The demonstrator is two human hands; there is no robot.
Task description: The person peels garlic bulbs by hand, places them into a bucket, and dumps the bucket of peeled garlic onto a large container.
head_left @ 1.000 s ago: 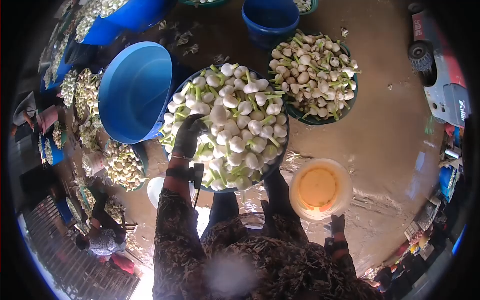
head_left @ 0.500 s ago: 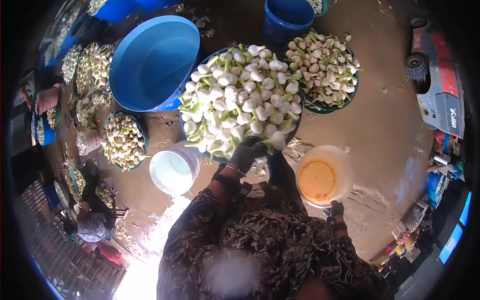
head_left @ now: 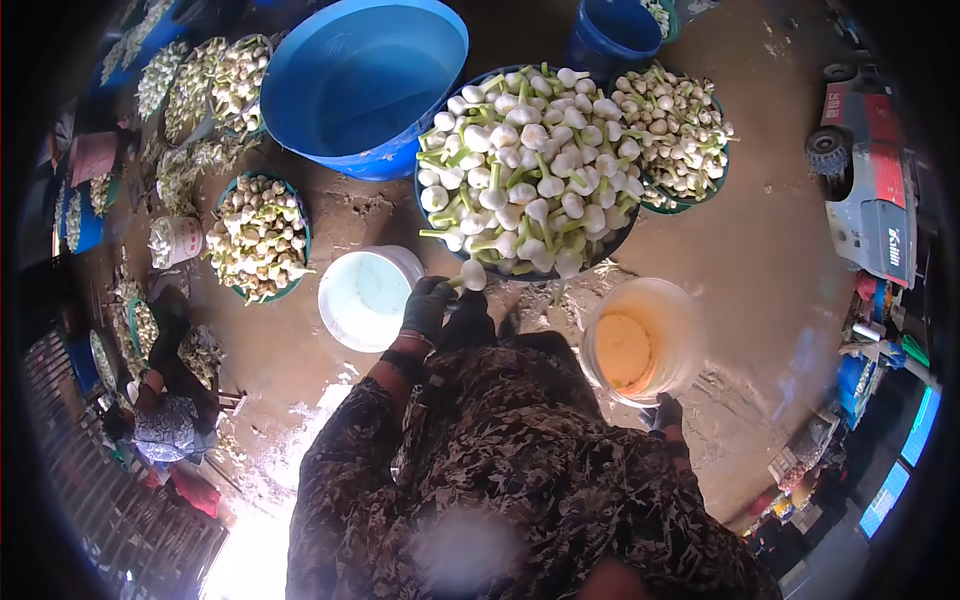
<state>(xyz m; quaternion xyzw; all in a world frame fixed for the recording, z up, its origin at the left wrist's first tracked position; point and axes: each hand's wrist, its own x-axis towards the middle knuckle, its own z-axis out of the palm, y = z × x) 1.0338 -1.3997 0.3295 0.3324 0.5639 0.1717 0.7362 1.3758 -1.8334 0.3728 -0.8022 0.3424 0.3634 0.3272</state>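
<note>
My left hand [head_left: 428,308], in a dark glove, is closed on the stem of a garlic bulb [head_left: 473,275] at the front edge of a large heap. The heap of white garlic with green stems [head_left: 530,175] fills a wide dark tub right in front of me. Low on the right, my right hand [head_left: 667,412], also gloved, has its fingers at the near rim of a whitish bucket [head_left: 686,350] with an orange-stained bottom, and appears to grip it. The bucket is tilted, and part of that hand's grip is hidden.
A white bucket [head_left: 404,262] stands left of my left hand. Beyond are a big blue tub [head_left: 365,75], a smaller blue tub [head_left: 615,25] and baskets of garlic [head_left: 258,235]. Another person [head_left: 170,425] sits at left. A red-and-grey vehicle [head_left: 870,190] stands at right.
My left hand has drawn back from the heap towards my body and left, bringing a garlic bulb with it. The view has shifted; the right bucket has moved slightly with my right hand.
</note>
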